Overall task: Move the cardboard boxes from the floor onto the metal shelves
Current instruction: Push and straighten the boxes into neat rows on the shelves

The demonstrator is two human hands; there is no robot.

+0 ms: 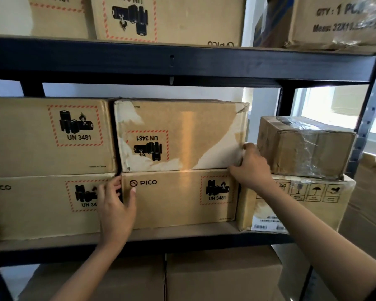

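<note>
A worn cardboard box (pixel 182 127) with an upside-down UN 3481 label sits on top of a PICO box (pixel 178 205) on the middle level of the black metal shelf (pixel 182 240). My right hand (pixel 251 166) grips the worn box at its lower right corner, fingers curled round the edge. My left hand (pixel 115 209) holds the left edge of the PICO box, thumb on its front and fingers in the gap beside it.
Two more UN 3481 boxes (pixel 48 135) are stacked at the left. At the right a small taped box (pixel 306 146) rests on a box with handling symbols (pixel 297 211). More boxes fill the level above and below. A window is at the far right.
</note>
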